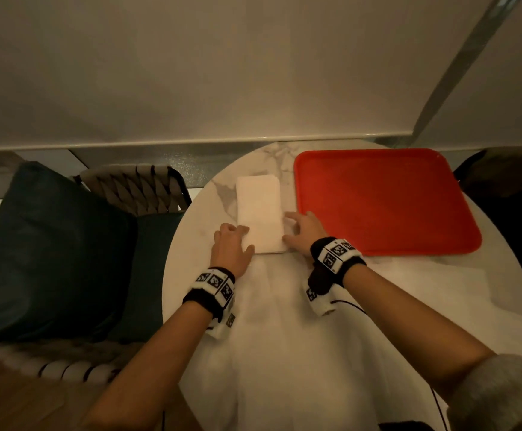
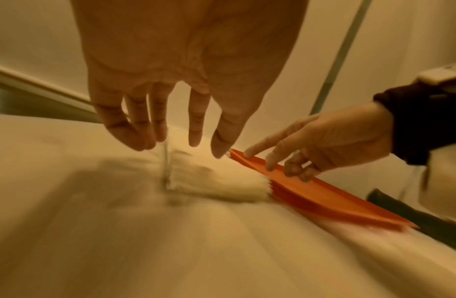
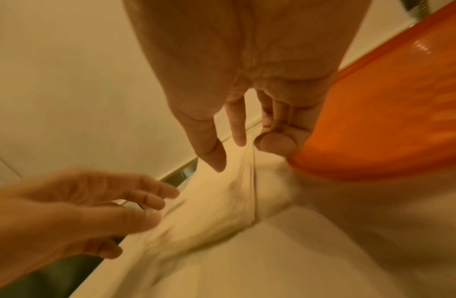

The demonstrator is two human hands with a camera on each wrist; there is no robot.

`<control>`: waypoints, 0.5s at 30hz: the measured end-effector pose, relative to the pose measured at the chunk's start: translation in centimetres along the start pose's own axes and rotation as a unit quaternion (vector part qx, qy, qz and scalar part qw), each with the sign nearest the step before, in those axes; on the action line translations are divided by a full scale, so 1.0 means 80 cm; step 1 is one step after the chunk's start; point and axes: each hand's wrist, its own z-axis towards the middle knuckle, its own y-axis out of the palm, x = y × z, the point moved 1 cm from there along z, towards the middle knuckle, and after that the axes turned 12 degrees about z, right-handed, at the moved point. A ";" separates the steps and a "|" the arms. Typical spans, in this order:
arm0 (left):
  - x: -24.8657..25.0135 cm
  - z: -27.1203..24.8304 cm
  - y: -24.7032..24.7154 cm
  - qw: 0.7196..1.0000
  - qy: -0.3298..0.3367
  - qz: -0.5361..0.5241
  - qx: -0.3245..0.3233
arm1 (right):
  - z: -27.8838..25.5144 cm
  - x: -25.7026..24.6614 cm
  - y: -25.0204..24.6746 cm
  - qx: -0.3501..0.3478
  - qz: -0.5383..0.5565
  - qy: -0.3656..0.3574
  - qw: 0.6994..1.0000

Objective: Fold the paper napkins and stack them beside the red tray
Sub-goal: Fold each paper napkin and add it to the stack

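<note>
A folded white napkin stack (image 1: 259, 213) lies on the round marble table (image 1: 191, 259), just left of the red tray (image 1: 384, 200). My left hand (image 1: 233, 241) hovers at its near left corner, fingers hanging loose (image 2: 170, 121) over the blurred napkin stack (image 2: 221, 181). At the near right corner is my right hand (image 1: 303, 231), between the stack and the tray. Its thumb and forefinger (image 3: 231, 153) reach down to the napkin stack's edge (image 3: 209, 201), gripping nothing. An unfolded white napkin (image 1: 284, 321) lies flat before me, and another one (image 1: 440, 284) at the right.
A woven chair with a teal cushion (image 1: 51, 253) stands left of the table. A wall and a metal sill (image 1: 160, 154) close off the far side. The tray (image 2: 311, 197) has nothing on it. A dark chair back (image 1: 508, 188) shows at the right.
</note>
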 end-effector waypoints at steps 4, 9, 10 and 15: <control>0.013 -0.070 0.026 0.999 0.041 0.019 -0.028 | -0.070 0.039 -0.009 0.011 0.007 -0.007 1.000; 0.048 -0.140 0.066 0.993 0.092 0.042 -0.063 | -0.168 0.108 -0.022 0.053 0.013 0.031 0.998; 0.057 -0.150 0.073 0.992 0.100 0.047 -0.065 | -0.185 0.124 -0.022 0.057 0.003 0.040 0.998; 0.104 -0.179 0.099 0.984 0.108 0.109 -0.087 | -0.247 0.189 -0.016 0.052 -0.066 0.068 0.994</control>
